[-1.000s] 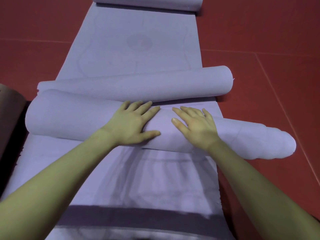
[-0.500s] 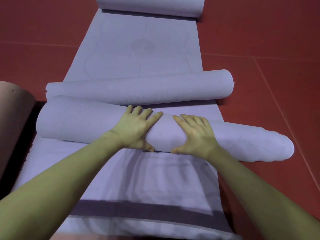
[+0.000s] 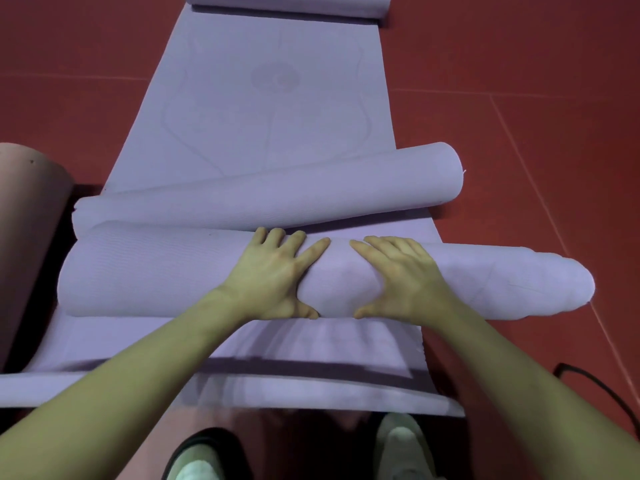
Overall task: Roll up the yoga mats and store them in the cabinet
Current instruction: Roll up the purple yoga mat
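Both hands' grip, left hand and right hand, cups the half-rolled mat; flat mat beyond remains, cabinet unseen.

Red floor with thin pale seam lines crossing it; a black cable lies on the floor at lower right. Dim, even lighting.

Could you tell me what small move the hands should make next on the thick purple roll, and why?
Probably draw the roll's right end back toward the person to straighten it. The left hand and right hand grip the thick roll at its middle, fingers over the top and thumbs underneath. The right end sticks out past the flat mat's edge in uneven steps, so the layers seem to be telescoping.
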`<action>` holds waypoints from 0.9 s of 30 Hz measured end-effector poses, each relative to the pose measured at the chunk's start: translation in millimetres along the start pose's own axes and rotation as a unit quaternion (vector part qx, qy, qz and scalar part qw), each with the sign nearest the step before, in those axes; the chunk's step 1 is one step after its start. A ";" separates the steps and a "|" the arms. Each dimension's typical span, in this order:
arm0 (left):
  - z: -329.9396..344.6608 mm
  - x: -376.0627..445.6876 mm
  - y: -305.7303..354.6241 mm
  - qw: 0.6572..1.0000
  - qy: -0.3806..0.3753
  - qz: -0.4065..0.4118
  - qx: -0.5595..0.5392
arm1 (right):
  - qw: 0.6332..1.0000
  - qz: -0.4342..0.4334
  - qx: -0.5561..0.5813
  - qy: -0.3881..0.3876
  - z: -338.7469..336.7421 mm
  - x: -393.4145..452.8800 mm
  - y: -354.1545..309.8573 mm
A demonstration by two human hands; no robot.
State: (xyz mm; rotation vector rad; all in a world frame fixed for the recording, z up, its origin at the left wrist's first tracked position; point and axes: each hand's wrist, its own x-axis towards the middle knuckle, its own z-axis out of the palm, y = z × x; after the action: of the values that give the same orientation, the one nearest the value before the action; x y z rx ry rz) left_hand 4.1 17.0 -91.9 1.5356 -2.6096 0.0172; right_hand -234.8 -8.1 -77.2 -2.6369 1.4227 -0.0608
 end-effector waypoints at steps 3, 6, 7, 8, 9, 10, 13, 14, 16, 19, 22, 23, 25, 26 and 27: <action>5.6 -11.4 17.0 1.000 -0.012 0.020 -0.003 | 0.999 -0.002 0.030 -0.045 -1.4 -22.1 -0.7; 14.0 -20.8 28.0 0.999 -0.026 0.025 -0.004 | 0.993 0.001 0.051 -0.106 1.1 -35.2 -2.7; 14.3 -22.2 28.7 0.999 -0.031 0.022 -0.005 | 0.991 0.007 0.052 -0.119 1.4 -36.1 -3.0; 14.3 -22.1 27.8 0.999 -0.036 0.018 -0.005 | 0.990 0.013 0.053 -0.134 1.7 -35.9 -3.6; 13.4 -21.9 26.4 0.999 -0.043 0.016 -0.006 | 0.987 0.020 0.055 -0.147 1.7 -35.3 -4.8; 11.3 -21.2 25.2 0.998 -0.053 0.012 -0.009 | 0.985 0.029 0.055 -0.160 2.7 -34.5 -5.9; -0.4 -19.7 21.2 0.993 -0.086 -0.068 -0.043 | 0.979 0.057 0.053 -0.187 5.1 -29.5 -12.1; -4.8 -20.3 21.1 0.986 -0.098 -0.126 -0.046 | 0.977 0.070 0.060 -0.192 6.3 -27.7 -13.5; -9.8 -20.6 22.9 0.969 -0.112 -0.217 -0.026 | 0.977 0.093 0.063 -0.179 9.7 -25.2 -15.9; -13.5 -11.4 23.7 0.945 -0.179 -0.268 -0.048 | 0.987 0.117 0.034 -0.109 15.1 -25.0 -27.5; -14.1 2.3 20.3 0.934 -0.214 -0.276 -0.074 | 0.996 0.076 0.052 -0.007 20.4 -28.5 -38.3; -13.4 4.1 18.1 0.932 -0.219 -0.278 -0.082 | 0.996 0.065 0.062 0.002 21.8 -29.0 -39.8; -10.6 5.9 11.0 0.926 -0.232 -0.282 -0.100 | 0.996 0.051 0.076 -0.007 21.9 -29.3 -43.4; -8.9 6.5 6.8 0.923 -0.239 -0.282 -0.106 | 0.996 0.044 0.076 -0.005 22.7 -29.5 -44.7; -6.6 7.4 2.7 0.922 -0.244 -0.281 -0.106 | 0.997 0.037 0.071 -0.004 24.6 -30.1 -45.9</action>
State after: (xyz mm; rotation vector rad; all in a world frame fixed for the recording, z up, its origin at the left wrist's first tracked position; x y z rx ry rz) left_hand -1.2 12.3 -84.5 2.3694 -2.2395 -0.7577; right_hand -210.7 44.5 -93.8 -2.4665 1.4549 -0.1381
